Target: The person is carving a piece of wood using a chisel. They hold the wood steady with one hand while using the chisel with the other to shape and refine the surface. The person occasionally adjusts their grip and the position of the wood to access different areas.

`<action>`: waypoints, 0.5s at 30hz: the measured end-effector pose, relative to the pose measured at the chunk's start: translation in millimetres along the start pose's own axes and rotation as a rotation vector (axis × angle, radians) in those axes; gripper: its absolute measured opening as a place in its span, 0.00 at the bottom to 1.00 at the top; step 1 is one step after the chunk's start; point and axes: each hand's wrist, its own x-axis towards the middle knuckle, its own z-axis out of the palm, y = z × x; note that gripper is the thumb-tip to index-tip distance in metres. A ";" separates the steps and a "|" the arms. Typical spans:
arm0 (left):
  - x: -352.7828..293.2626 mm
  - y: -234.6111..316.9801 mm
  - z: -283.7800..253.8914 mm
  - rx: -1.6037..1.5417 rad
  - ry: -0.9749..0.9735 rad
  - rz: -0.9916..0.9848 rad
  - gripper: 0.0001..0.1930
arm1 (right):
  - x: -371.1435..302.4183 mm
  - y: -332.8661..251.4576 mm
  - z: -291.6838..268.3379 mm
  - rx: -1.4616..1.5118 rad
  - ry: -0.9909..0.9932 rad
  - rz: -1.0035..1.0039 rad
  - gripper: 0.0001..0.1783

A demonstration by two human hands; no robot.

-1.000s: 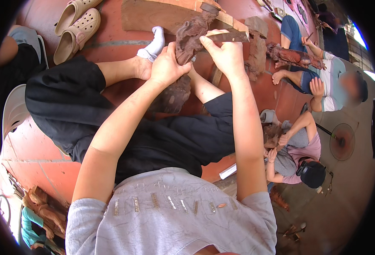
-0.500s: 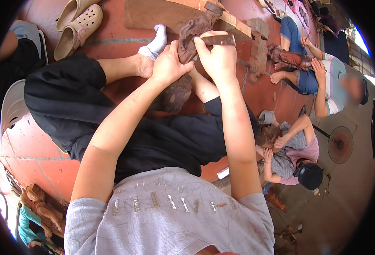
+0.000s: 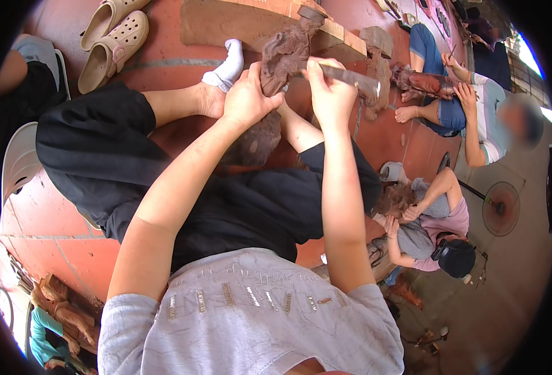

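Note:
A dark brown carved wooden figure [image 3: 286,53] stands tilted between my lower legs, its knobbly top leaning toward a thick plank. My left hand [image 3: 250,100] is closed round the left side of the carving. Just to its right, my right hand [image 3: 333,97] pinches a flat, stiff-looking dark strip [image 3: 354,80] with a pale, shiny outer end. The strip's inner end is at the carving's right side; whether it touches the wood I cannot tell. The carving's lower part [image 3: 258,140] shows below my left wrist, partly hidden by my arm.
Behind the carving lies a thick wooden plank [image 3: 238,24]. Beige clogs [image 3: 123,44] are on the red tiles at the far left. Another wooden carving [image 3: 378,84] lies at the right. Two co-workers [image 3: 476,119] sit beyond with carvings, near a standing fan [image 3: 500,208].
My right hand has shifted slightly right and down, away from the carving. The strip has swung, its outer end now lower and farther right. My left hand stays on the carving.

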 end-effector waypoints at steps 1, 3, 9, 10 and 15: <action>-0.3 1.6 -0.3 0.005 -0.008 -0.010 0.41 | -7.8 -2.7 0.6 0.136 0.027 0.111 0.06; -0.2 2.6 -0.9 0.012 -0.014 -0.016 0.41 | -18.8 -4.4 7.8 0.196 0.093 0.154 0.06; -0.6 0.1 -2.1 -0.004 -0.025 -0.006 0.41 | -24.5 -12.6 18.7 -0.179 0.083 0.070 0.06; -0.3 0.1 -1.7 0.003 -0.024 -0.009 0.41 | -24.0 -15.0 20.9 -0.205 0.085 0.073 0.06; 0.7 -2.0 1.7 0.005 -0.014 -0.004 0.41 | -21.4 -19.3 31.1 -0.344 0.098 0.012 0.05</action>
